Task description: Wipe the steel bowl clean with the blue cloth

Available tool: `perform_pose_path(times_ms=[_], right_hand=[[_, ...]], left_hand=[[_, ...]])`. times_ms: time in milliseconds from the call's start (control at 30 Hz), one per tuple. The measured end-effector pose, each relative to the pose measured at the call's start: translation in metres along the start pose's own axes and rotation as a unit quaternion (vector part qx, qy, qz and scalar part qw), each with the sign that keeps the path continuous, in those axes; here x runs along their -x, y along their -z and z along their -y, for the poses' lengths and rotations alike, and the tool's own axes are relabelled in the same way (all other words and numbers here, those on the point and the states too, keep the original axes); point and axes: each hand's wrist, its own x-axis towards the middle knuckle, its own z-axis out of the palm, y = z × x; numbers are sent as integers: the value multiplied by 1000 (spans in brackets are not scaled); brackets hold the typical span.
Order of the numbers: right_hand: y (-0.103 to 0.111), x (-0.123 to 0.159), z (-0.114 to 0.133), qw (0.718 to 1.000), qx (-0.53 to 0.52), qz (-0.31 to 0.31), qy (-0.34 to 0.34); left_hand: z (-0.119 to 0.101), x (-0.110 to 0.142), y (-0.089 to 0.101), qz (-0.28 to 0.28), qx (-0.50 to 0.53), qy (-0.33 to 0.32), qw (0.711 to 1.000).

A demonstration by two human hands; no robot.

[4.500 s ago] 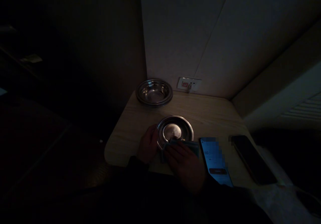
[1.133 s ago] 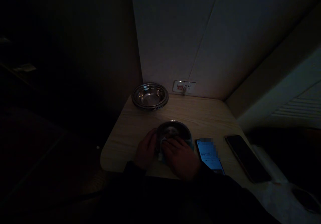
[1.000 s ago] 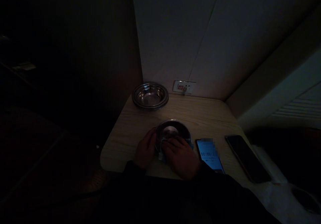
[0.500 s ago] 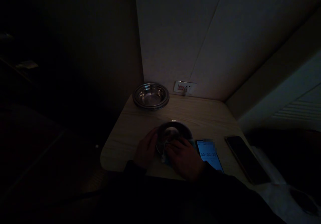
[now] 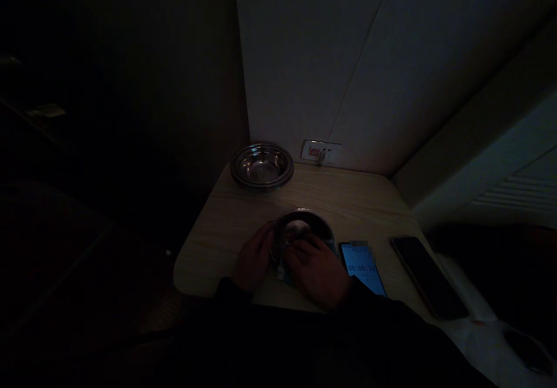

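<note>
A shiny metal bowl (image 5: 321,224) sits low in the middle of the frame. The left hand (image 5: 252,261) touches its left edge; it is too dark to tell if the fingers grip it. The right hand (image 5: 319,273) has its fingers bent and clamped on a blue cloth (image 5: 281,272) at the bowl's near side. A lit phone (image 5: 361,267) lies just right. More metal bowls (image 5: 262,170) sit stacked up and to the left on the wooden table (image 5: 357,196).

silvery bowl (image 5: 299,224), teal cloth (image 5: 288,276), pale wood-grained table (image 5: 357,194)
</note>
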Motion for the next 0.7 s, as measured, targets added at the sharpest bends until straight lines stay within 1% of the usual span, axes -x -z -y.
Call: perform_pose_path(times_ms=[67,133,333,400,567,633,700], right_hand=[[-1,-4,1,1000,-5,-19,-2],[-1,-6,2,1000,-9,-22,-3],[5,9,-2,999,-3,34,-3],[5,11,-2,999,-12,30,-1],[2,5,7,999,-39,-18,-16],[3,5,8,999,-42,-13,-19],[6,9,7,999,-46,8,-15]], left_hand=[[0,0,0,-5,0,0,1000],[1,0,1,-11,-2,2,1000],[-1,1,1,-8,11,7,1000],[-1,2,0,-11,13,7,1000],[0,1,1,-9,1,7,1000],[0,2,2,-12,0,10,1000],[0,2,2,-12,3,11,1000]])
